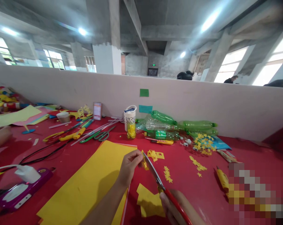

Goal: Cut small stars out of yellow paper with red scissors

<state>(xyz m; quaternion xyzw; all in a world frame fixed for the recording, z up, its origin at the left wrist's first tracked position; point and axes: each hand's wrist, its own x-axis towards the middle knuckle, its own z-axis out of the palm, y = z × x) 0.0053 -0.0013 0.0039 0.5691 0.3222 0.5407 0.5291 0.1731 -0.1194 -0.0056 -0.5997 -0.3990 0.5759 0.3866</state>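
Note:
My left hand (131,165) pinches a small yellow paper piece (144,162) between thumb and fingers. In my right hand (176,203) is a pair of scissors (153,170) with red handles, its blades pointing up and left beside that piece. Under my left forearm lies a stack of yellow paper sheets (85,175). A cut yellow paper scrap (151,200) rests below the scissors. Yellow offcuts (156,155) with star-shaped holes lie just beyond. To the right are small yellow paper stars (167,175) and more stars (197,164).
Green plastic bottles (165,135), a patterned cup (130,118) and a yellow utility knife (163,142) stand or lie along the white partition (96,87). At left are a purple power strip (22,193), grey-green scissors (102,135) and another person's hand (1,137).

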